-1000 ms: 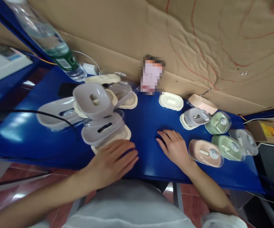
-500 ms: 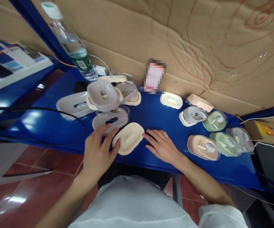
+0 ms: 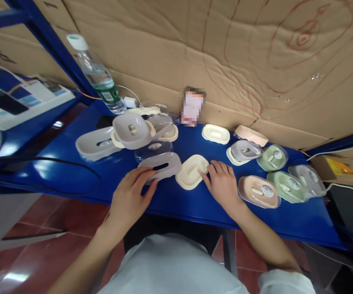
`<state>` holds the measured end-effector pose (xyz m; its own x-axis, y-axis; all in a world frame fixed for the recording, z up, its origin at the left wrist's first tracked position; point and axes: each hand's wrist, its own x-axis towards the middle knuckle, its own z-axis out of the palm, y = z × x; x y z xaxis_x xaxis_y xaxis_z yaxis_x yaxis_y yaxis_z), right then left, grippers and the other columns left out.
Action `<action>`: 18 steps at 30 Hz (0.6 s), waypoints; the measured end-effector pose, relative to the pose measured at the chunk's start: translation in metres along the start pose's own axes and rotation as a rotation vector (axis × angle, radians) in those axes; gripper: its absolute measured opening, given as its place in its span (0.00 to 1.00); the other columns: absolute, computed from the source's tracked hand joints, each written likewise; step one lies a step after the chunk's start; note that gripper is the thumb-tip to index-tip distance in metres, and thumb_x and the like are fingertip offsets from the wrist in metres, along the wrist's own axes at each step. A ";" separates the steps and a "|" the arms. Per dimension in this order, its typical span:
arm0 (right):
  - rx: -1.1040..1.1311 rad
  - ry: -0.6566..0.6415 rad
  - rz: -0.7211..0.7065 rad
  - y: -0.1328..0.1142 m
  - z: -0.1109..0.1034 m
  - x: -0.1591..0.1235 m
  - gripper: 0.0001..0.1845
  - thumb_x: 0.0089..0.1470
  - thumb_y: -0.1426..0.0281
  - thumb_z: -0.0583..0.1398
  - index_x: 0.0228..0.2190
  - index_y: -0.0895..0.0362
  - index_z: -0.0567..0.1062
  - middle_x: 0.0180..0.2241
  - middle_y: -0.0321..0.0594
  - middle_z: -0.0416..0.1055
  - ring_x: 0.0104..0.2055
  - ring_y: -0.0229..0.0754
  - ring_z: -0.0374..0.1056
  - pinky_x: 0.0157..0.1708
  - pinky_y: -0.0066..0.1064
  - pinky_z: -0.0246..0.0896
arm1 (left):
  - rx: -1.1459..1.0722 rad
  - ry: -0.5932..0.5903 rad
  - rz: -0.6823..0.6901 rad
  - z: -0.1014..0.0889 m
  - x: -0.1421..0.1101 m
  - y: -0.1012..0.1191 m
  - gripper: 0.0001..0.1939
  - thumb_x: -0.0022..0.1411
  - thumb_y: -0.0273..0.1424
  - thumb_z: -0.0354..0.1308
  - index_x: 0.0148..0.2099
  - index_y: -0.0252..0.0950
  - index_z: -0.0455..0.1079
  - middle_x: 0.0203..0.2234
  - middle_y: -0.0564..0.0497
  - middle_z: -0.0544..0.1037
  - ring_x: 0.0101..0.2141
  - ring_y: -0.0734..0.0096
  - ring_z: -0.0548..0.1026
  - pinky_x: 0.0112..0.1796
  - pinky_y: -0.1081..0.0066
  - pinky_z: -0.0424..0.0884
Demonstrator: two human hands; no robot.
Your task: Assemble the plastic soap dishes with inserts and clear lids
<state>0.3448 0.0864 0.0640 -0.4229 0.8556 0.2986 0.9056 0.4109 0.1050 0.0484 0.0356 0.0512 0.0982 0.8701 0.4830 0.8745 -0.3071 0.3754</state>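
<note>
My left hand (image 3: 130, 195) is closed on the near left edge of a grey plastic lid with an oval slot (image 3: 170, 162), thumb below and fingers above. The lid is slightly tilted, close over the blue table. Beside its right end lies a cream oval tray (image 3: 189, 174) with rounded corners. My right hand (image 3: 223, 184) has thumb and fingers closed around the right edge of this tray. Just behind the grey lid sits a clear plastic cover (image 3: 147, 150) with a round sticker. Whether the lid and tray touch, I cannot tell.
Grey lids (image 3: 94, 143) and cream parts are piled at the left, by a water bottle (image 3: 104, 87). A phone (image 3: 192, 107) leans on the cardboard. At the right stand pink (image 3: 258, 191) and green boxes (image 3: 288, 187). A black cable (image 3: 56, 161) crosses the left side.
My left hand has let go of the cream tray and taken the grey lid, drawing it nearer. The tray has shifted right, and my right hand now grips its edge.
</note>
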 end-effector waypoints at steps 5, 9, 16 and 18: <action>0.002 -0.071 0.044 -0.006 -0.003 -0.001 0.18 0.75 0.62 0.55 0.45 0.61 0.78 0.48 0.55 0.81 0.50 0.55 0.74 0.54 0.47 0.58 | -0.064 -0.019 0.110 0.025 0.031 0.015 0.12 0.76 0.34 0.56 0.57 0.40 0.74 0.51 0.44 0.82 0.53 0.56 0.80 0.56 0.56 0.77; 0.047 -0.119 0.033 -0.003 -0.005 -0.002 0.14 0.74 0.75 0.53 0.47 0.60 0.79 0.48 0.51 0.82 0.49 0.50 0.76 0.56 0.44 0.57 | 0.006 -0.127 0.236 0.039 0.045 0.035 0.11 0.76 0.32 0.55 0.53 0.38 0.75 0.50 0.43 0.82 0.53 0.53 0.80 0.52 0.56 0.77; 0.118 -0.220 0.184 0.014 -0.016 0.003 0.17 0.75 0.70 0.53 0.45 0.58 0.81 0.44 0.49 0.84 0.47 0.50 0.79 0.50 0.41 0.64 | 0.227 -0.257 0.427 0.043 0.036 0.074 0.19 0.73 0.37 0.59 0.61 0.33 0.73 0.54 0.36 0.81 0.52 0.45 0.79 0.47 0.52 0.73; 0.123 -0.207 0.232 0.019 -0.015 0.006 0.17 0.75 0.66 0.53 0.50 0.59 0.81 0.47 0.50 0.84 0.48 0.53 0.80 0.50 0.42 0.67 | 0.269 -0.278 0.456 0.047 0.044 0.073 0.18 0.72 0.30 0.57 0.62 0.34 0.73 0.55 0.37 0.80 0.52 0.47 0.78 0.47 0.52 0.73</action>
<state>0.3599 0.0945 0.0818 -0.2147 0.9715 0.1002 0.9731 0.2215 -0.0627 0.1390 0.0693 0.0632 0.5811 0.7528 0.3093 0.8007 -0.5968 -0.0519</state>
